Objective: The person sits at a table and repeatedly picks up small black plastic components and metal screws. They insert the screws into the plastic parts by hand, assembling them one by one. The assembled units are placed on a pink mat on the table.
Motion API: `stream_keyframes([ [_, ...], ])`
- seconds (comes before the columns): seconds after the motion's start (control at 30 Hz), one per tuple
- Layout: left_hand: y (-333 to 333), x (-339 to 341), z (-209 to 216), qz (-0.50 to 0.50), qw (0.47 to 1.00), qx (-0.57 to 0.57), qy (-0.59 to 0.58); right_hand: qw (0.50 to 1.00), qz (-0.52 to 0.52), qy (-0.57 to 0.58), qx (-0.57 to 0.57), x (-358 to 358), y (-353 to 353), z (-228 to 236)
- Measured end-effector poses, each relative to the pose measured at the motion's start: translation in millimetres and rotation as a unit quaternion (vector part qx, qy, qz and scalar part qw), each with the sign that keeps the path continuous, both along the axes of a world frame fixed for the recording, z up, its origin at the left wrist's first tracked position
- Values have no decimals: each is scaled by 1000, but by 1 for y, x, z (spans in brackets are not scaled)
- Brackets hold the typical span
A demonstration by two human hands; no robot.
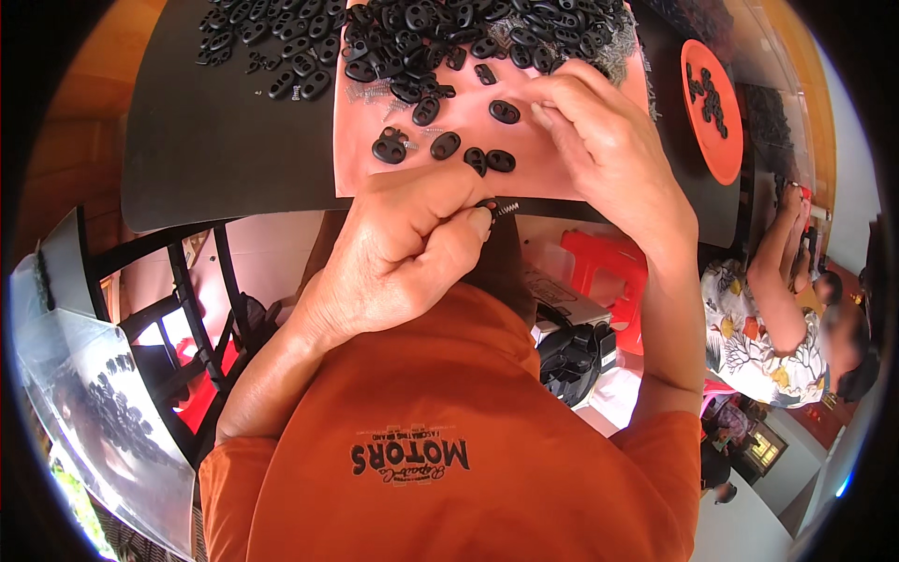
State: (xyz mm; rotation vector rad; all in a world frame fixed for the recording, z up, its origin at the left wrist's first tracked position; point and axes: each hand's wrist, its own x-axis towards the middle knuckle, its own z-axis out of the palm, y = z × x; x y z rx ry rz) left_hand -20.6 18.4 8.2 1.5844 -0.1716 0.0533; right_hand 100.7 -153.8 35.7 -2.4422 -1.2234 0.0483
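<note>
In my left hand, closed at the table's near edge, thumb and forefinger pinch a small black cord lock part; a metal spring sticks out of it to the right. My right hand is over the pink sheet, its fingers curled and the fingertips close together; anything between them is too small to make out. Just left of those fingertips lies a black oval cord lock with two holes. Several more, such as a cord lock near my left knuckles, lie loose on the pink sheet.
A heap of black cord lock parts and a pile of small springs cover the table's far side. An orange-red plate with black pieces is at right. Below are a red stool and a black rack. Another person sits at right.
</note>
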Motion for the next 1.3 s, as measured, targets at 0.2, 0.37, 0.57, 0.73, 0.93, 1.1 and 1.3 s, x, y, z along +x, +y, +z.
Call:
stream_keyframes([
  [0.2,1,-1,-1,-4,1000,17,4,1000,11,5,1,-1,-1,4],
  [0.37,0,-2,-3,5,1000,8,-11,999,32,0,21,-2,7,0],
  [0.57,-3,-1,-6,14,1000,10,-25,997,50,-39,-32,-3,19,-1],
  [0.73,1,-2,-5,-4,999,34,-27,997,52,-15,-55,0,22,0],
  [0.93,-1,-3,-4,6,1000,22,-17,997,74,-9,26,0,19,-7],
  [1.1,-1,-2,-4,8,1000,-12,-24,965,54,196,166,-9,14,-4],
  [1.3,1,-3,6,-9,1000,-15,-14,818,-14,438,372,-33,17,5],
])
